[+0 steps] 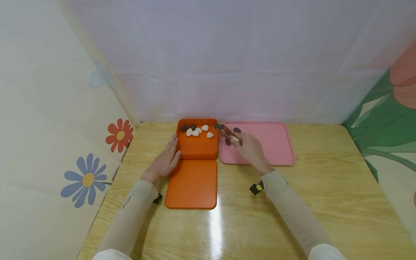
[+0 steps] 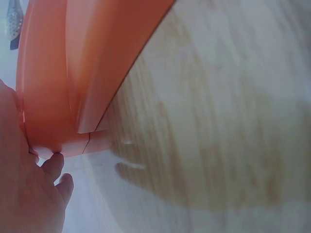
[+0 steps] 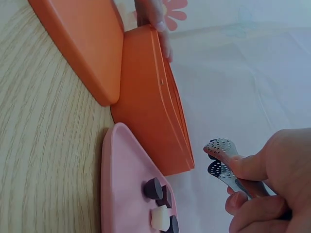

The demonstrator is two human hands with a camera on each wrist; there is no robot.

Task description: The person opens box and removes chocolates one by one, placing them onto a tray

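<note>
My right hand [image 1: 251, 148] grips metal tongs [image 3: 223, 158] with perforated heads, raised near the right rim of an orange box [image 1: 199, 148]. A bit of something dark shows between the tong heads, mostly hidden by them. Several small white pieces [image 1: 195, 133] and dark pieces [image 1: 184, 128] lie inside the box toward its back. My left hand [image 1: 164, 159] rests along the box's left side, fingers extended against the wall. Right of the box, a pink tray [image 1: 273, 144] carries several dark pieces [image 3: 152, 188] and a white piece [image 3: 160, 218], partly covered by my right hand in the head view.
The orange lid [image 1: 191, 185] lies flat in front of the box, against its near edge. Box and tray stand on a wooden table [image 1: 318, 187] close to a pale cloth backdrop [image 1: 234, 65]. A flower-printed panel [image 1: 84, 108] borders the left side.
</note>
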